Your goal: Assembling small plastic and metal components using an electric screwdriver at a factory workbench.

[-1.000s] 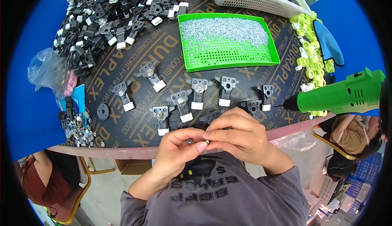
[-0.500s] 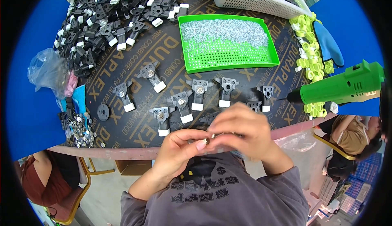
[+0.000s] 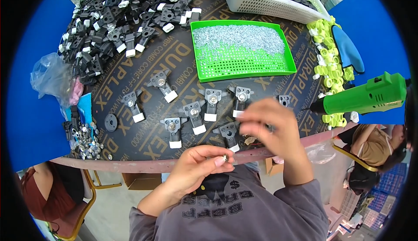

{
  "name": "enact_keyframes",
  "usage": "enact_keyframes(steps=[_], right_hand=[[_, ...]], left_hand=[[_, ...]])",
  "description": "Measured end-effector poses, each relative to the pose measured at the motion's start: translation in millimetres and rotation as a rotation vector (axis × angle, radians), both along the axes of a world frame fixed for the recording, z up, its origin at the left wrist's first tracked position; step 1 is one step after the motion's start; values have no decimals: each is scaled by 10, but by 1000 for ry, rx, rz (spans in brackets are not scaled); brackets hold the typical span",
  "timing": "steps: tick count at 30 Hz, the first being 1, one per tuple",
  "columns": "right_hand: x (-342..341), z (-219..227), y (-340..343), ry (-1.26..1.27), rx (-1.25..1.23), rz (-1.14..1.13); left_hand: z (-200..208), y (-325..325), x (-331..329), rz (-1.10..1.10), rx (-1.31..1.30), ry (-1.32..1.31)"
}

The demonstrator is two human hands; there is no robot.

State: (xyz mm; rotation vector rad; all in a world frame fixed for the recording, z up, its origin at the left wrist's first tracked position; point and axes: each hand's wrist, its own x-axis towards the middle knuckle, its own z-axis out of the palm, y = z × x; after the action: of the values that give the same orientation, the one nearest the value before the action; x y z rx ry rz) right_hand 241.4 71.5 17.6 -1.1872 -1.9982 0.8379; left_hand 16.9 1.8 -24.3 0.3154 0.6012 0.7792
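Left hand (image 3: 204, 160) pinched a small metal piece (image 3: 225, 157) between thumb and fingertips, at the table edge in front of the chest. Pinch grip looked chosen because the part was tiny; close to the body likely made it easier to see. Exact shape too small to read.

Right hand (image 3: 274, 121) hung over the table, fingers loosely bent and blurred. Couldn't tell if it held anything.

Just beyond the left hand: black bracket (image 3: 228, 133), white tip toward the person, open hole in its middle. It lay just beside the right hand too. Another bracket (image 3: 284, 101) was partly hidden behind the right hand.

To the left, more brackets, e.g. one (image 3: 173, 132) with metal in its centre. All lay apart, metal side up, white tips roughly toward the body, presumably so the centres stayed visible and reachable.

Further out: black disc (image 3: 111, 122), heap of metal caps (image 3: 89, 141) at the left edge, green tray (image 3: 248, 75) of screws (image 3: 239, 38) ahead, probably central for reach. Green drill (image 3: 361, 97) at right, bit toward the brackets. Yellow-green rings (image 3: 328, 67) behind it. Bracket pile (image 3: 126, 19) far left, white basket (image 3: 274, 9) of black parts at the back.
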Motion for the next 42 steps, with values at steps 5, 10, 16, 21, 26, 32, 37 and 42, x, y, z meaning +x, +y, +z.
enact_keyframes(steps=[5, 10, 16, 21, 26, 32, 37, 42], right_hand=[[-61, 6, -348, 159, -202, 217], [-10, -69, -315, 219, -341, 32], [-167, -301, -274, -36, -21, -49], [-233, -269, -293, 37, 3, -180], [-198, -19, -418, 74, 187, 150], [-165, -120, -481, 17, 283, 116], [-55, -166, -510, 158, 222, 33], [123, -107, -505, 241, 69, -67]], left_hand=[[6, -10, 57, -113, -23, 25], [77, -21, 65, -108, -21, 61], [203, -65, -28, -14, 57, 37], [237, -37, -13, 31, 5, -86], [220, -34, 12, 25, 48, -293], [284, -11, 168, 21, 155, -312], [479, 47, 257, -67, 134, -57], [281, -16, 269, -11, 355, 198]])
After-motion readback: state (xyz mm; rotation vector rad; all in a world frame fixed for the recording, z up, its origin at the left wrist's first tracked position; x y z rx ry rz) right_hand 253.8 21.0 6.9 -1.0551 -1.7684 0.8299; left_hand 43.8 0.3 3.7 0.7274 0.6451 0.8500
